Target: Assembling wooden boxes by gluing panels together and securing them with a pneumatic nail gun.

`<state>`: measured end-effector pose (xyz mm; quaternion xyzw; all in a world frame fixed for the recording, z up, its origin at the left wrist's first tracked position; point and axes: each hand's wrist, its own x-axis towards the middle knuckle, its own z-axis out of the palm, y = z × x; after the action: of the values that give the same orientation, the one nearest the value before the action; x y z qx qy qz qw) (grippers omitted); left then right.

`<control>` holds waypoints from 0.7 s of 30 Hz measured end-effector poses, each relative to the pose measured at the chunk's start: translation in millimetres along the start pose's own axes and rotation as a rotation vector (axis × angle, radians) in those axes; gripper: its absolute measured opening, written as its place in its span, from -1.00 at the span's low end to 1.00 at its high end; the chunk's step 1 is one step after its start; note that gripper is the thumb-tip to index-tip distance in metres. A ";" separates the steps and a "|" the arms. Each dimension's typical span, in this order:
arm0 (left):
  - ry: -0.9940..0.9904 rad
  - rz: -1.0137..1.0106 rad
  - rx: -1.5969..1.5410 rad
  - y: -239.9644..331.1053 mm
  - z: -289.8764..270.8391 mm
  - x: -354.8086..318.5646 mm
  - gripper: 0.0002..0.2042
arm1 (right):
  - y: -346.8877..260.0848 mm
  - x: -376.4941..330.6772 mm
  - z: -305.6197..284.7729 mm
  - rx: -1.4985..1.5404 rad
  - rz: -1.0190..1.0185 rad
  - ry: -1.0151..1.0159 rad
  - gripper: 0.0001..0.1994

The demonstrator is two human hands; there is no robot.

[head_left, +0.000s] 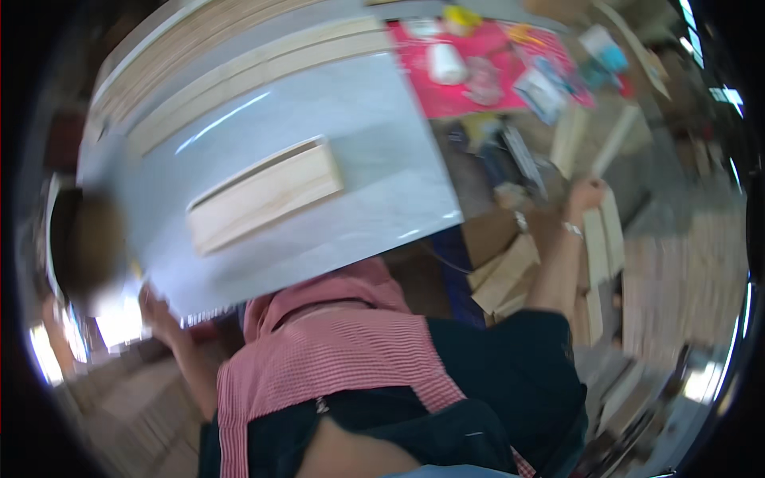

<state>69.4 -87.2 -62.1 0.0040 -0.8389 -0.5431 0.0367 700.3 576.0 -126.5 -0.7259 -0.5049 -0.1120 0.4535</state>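
Note:
My right hand (588,197) reaches out to the right, its fingers closed round a pale wooden strip (615,142) that slants up and away from it. More strips (606,239) lie beside and below that hand. At the left front corner of the grey-white worktable (382,175) is my left hand (159,311). Motion smears its fingers, and a small yellowish spot shows just above them; whether it holds anything is unclear. A narrow wooden box (271,195) lies on the tabletop between my hands, touched by neither.
Long wooden boards (263,68) line the table's far side. Beyond the right edge, a pink-red surface (502,68) carries a white bottle (446,64), a yellow item and cloths. Stacked wood (677,279) stands at right. A blurred brown round shape (88,239) is at far left.

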 end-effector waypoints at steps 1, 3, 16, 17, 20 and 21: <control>-0.064 0.079 0.035 -16.5 -10.8 17.9 -0.67 | -21.4 -15.8 -7.2 0.155 -0.089 -0.116 -0.75; -0.044 0.487 0.376 30.0 29.3 -6.0 -0.64 | -139.5 -54.6 -76.3 0.444 -0.202 -0.439 -0.83; -0.698 0.537 0.053 118.8 98.6 25.0 -0.59 | -394.8 -238.2 -138.9 0.949 -1.120 -1.206 -0.91; -0.705 0.499 0.036 115.2 98.3 31.0 -0.64 | -398.7 -239.7 -135.8 0.954 -1.119 -1.228 -0.91; -0.635 0.657 0.121 98.2 108.3 41.4 -0.71 | -407.0 -251.3 -117.9 0.967 -0.996 -1.257 -0.90; -0.599 0.740 0.169 93.4 112.1 43.9 -0.74 | -407.9 -255.8 -111.2 0.977 -0.929 -1.267 -0.89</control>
<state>21.4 51.1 -20.2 -0.4483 -0.7989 -0.4007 -0.0161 273.8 360.9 -0.2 -0.1044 -0.8902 0.3606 0.2579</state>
